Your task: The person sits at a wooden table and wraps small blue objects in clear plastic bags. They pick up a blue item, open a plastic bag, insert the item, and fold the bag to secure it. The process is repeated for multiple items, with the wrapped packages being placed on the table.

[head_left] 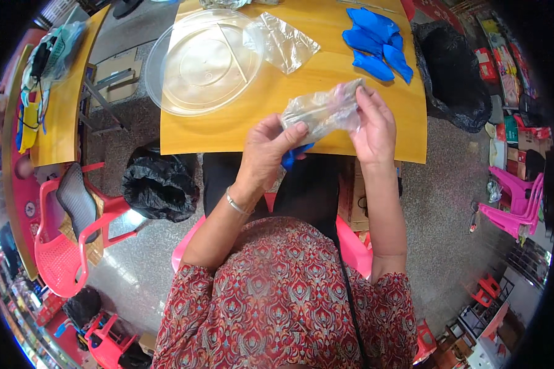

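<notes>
Both hands are closed on a crumpled clear plastic bag (319, 112), which is stretched between them above the near edge of the yellow worktop (212, 134). The left hand (269, 142) grips the bag's lower left end with its thumb laid on top, while the right hand (377, 126) pinches the upper right end between thumb and fingers, so that the bag slants upward to the right. Something pinkish shows through the plastic near the right hand, too blurred to make out. Below the left fingers a small blue piece (294, 156) pokes out, mostly hidden; whether that hand holds it, I cannot tell. Farther back on the worktop, to the left, lies a round, clear plastic lid or tray (188, 58) with a thin pale stick (232, 52) across it. A second clear plastic bag (292, 46) lies flat, partly against the round piece's right edge. Toward the far right corner sits a cluster of crumpled blue pieces (375, 40). A large black bin bag (452, 71) stands just beside the worktop's right side, and another black bag (161, 184) stands open on the floor (138, 252) to the left of the person's legs.
</notes>
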`<state>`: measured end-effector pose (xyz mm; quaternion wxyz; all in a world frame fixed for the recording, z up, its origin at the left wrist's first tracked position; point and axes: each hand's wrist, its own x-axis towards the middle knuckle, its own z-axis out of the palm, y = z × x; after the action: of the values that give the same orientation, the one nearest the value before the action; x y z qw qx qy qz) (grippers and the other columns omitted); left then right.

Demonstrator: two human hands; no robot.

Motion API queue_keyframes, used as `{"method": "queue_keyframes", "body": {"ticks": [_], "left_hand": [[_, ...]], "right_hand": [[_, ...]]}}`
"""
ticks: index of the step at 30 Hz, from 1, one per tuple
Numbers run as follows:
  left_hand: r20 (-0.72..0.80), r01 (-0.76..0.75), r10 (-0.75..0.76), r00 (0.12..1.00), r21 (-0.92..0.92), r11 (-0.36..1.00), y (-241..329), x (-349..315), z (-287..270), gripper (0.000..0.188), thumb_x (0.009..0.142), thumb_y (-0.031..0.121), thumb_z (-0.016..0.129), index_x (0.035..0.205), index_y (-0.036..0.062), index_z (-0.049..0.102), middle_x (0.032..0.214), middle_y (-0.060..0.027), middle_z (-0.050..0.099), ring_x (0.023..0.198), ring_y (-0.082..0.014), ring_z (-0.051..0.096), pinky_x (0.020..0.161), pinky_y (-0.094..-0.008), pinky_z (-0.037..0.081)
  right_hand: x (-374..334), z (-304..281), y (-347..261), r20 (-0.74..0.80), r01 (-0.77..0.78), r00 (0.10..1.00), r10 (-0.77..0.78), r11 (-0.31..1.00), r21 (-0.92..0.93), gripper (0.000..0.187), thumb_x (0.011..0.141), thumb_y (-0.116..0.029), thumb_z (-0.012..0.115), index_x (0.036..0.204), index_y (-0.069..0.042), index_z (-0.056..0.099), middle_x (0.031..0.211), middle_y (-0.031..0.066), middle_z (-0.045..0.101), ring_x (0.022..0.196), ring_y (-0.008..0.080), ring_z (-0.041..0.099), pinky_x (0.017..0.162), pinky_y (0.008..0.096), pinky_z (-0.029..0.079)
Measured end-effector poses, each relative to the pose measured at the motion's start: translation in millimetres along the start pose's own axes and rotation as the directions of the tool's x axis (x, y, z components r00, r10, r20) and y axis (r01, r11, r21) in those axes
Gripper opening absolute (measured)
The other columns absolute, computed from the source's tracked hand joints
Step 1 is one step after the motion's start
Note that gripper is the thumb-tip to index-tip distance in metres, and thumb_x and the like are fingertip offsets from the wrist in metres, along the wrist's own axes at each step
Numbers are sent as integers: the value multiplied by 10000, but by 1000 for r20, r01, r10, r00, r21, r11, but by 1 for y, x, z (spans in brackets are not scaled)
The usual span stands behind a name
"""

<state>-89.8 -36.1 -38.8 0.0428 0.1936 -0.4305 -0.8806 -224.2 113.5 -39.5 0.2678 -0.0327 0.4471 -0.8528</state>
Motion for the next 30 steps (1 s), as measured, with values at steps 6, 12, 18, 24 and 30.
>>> {"method": "queue_keyframes", "body": {"ticks": [6, 12, 18, 24, 30], "left_hand": [[-2, 1, 0, 1000, 208, 978, 0, -1, -3, 270, 858, 173, 720, 1058, 4, 654, 910, -46, 689, 775, -93, 627, 658, -231, 499], [145, 36, -69, 987, 219, 975, 7, -1, -1, 330, 867, 205, 711, 1102, -12, 631, 963, -58, 676, 832, -87, 612, 703, -234, 495], [131, 169, -190, 973, 153, 974, 17, -3, -11, 343, 909, 169, 647, 1182, -31, 592, 1040, -73, 650, 886, -91, 602, 778, -233, 491], [-74, -37, 53, 996, 204, 978, 12, 2, -7, 356, 943, 99, 551, 1277, -24, 532, 1114, -99, 623, 964, -102, 585, 845, -234, 477], [-196, -177, 188, 962, 71, 982, -1, 8, -10, 462, 923, 8, 535, 1371, -4, 422, 1080, -89, 600, 925, -116, 589, 802, -249, 504]], "right_hand": [[-17, 14, 3, 213, 424, 892, -399, 573, -702, 397, 910, -215, 649, 1230, 4, 563, 1129, 104, 649, 1048, 209, 617, 949, 322, 461], [-1, 8, -7, 474, 195, 853, 217, 710, -677, 417, 842, -189, 735, 1189, 2, 606, 1088, 81, 654, 1024, 164, 607, 907, 308, 484], [-1, 3, 2, 276, -13, 926, 258, 752, -659, 275, 847, -160, 727, 1052, -4, 632, 944, 14, 654, 889, 87, 602, 775, 225, 496], [7, -7, 8, 210, 90, 977, 39, 817, -569, 162, 893, -138, 674, 1005, -27, 641, 897, 1, 643, 801, 65, 566, 728, 212, 470], [18, -7, 20, 127, 53, 992, 25, 814, -578, 170, 924, -144, 627, 1018, -5, 596, 883, 6, 610, 769, 57, 548, 703, 218, 481]]}}
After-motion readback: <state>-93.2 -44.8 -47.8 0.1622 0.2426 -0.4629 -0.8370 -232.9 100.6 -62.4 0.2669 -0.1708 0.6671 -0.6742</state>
